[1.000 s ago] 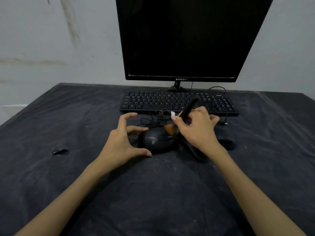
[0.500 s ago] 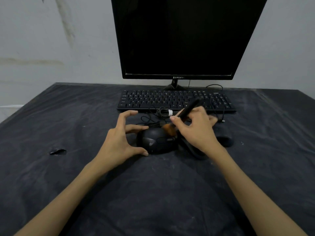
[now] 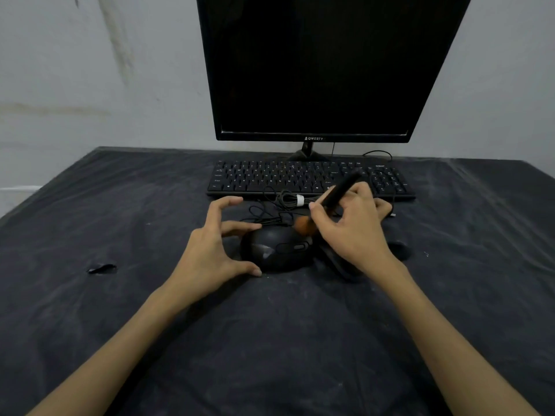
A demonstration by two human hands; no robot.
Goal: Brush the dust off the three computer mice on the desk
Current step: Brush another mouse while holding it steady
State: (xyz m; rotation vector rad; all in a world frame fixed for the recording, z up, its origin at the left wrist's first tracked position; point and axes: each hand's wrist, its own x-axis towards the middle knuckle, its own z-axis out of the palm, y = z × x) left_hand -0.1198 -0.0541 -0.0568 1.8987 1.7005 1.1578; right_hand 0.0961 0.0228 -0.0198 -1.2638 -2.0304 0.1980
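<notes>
A black wired mouse (image 3: 276, 250) lies on the dark-covered desk (image 3: 270, 340) in front of the keyboard. My left hand (image 3: 210, 253) brackets its left end between thumb and a finger, with the index finger raised. My right hand (image 3: 354, 232) grips a black-handled brush (image 3: 339, 190). The brush's orange bristles (image 3: 301, 225) touch the mouse's far right side. A second dark mouse (image 3: 336, 262) lies mostly hidden under my right hand. The third mouse (image 3: 398, 249) shows to the right of my wrist.
A coiled cable with a white tie (image 3: 288, 201) lies between the mouse and the black keyboard (image 3: 300, 178). A dark monitor (image 3: 315, 70) stands behind. A small black scrap (image 3: 101, 268) lies at the left. Pale dust streaks the cloth.
The brush has shifted only slightly over the mouse's far right side, and its handle is blurred. Both hands stay where they were.
</notes>
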